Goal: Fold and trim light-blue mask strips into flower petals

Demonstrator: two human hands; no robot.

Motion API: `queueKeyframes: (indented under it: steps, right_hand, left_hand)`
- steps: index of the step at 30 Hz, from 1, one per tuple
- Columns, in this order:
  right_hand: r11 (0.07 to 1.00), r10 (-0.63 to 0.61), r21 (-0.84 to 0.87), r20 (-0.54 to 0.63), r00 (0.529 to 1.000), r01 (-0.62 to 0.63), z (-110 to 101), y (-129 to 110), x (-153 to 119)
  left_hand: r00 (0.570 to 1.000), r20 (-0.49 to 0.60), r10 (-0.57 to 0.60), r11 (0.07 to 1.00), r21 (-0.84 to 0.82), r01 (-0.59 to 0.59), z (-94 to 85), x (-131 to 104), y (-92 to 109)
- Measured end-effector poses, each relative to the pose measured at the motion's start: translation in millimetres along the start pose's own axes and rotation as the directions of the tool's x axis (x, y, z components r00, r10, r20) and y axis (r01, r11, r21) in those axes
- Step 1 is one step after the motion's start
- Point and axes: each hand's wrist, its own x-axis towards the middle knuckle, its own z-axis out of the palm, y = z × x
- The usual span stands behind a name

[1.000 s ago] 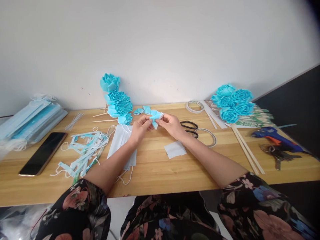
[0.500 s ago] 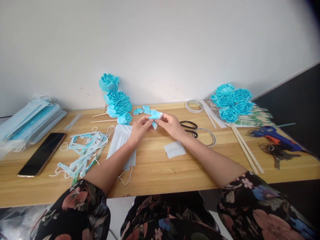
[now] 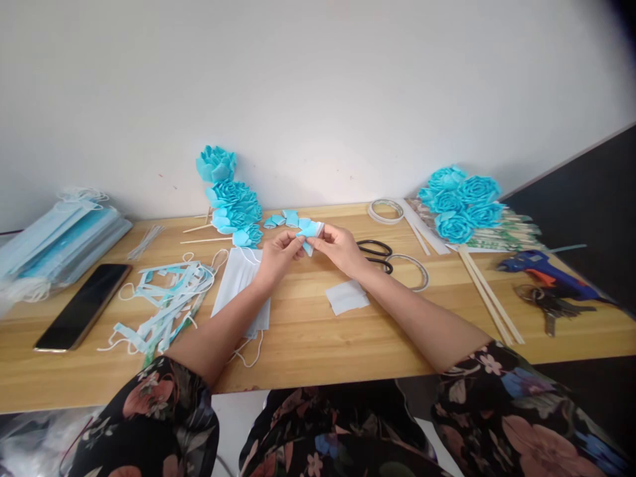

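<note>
Both hands meet at the middle of the wooden table (image 3: 298,351). My left hand (image 3: 279,255) pinches a small blue-and-white fabric piece (image 3: 310,230) by its left side. My right hand (image 3: 340,248) grips the same piece from the right, thumb in front. Just behind it lie several small folded blue pieces (image 3: 291,217). A pale square (image 3: 346,297) lies below my right wrist. Under my left forearm is a flat face mask (image 3: 233,281). Black scissors handles (image 3: 375,249) show beside my right hand, the blades hidden.
Blue fabric flowers (image 3: 233,202) on sticks stand back left; more flowers (image 3: 462,202) lie right. Cut strips (image 3: 169,298), a phone (image 3: 82,308) and stacked masks (image 3: 64,238) are left. Tape rolls (image 3: 386,211), wooden sticks (image 3: 489,295), a glue gun (image 3: 546,270) and keys (image 3: 551,306) are right.
</note>
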Motion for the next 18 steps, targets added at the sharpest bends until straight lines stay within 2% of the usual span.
queueKeyframes:
  steps: [6, 10, 18]
  right_hand:
    - [0.997, -0.039, -0.071, -0.058, 0.998, 0.035, -4.6, -2.8, 1.4]
    - [0.998, -0.042, -0.058, -0.073, 0.996, 0.038, -6.4, -5.0, 1.6]
    - [0.999, -0.043, -0.03, -0.066, 0.997, 0.041, -4.8, -5.5, 0.4]
  left_hand:
    - [0.998, 0.048, -0.043, 0.999, 0.021, 0.042, -0.6, -0.3, 1.2]
    - [0.993, 0.099, -0.062, 0.998, 0.031, 0.059, -0.5, -1.2, 2.9]
    - [0.994, 0.047, -0.098, 0.99, -0.094, 0.102, -2.1, 0.3, -6.1]
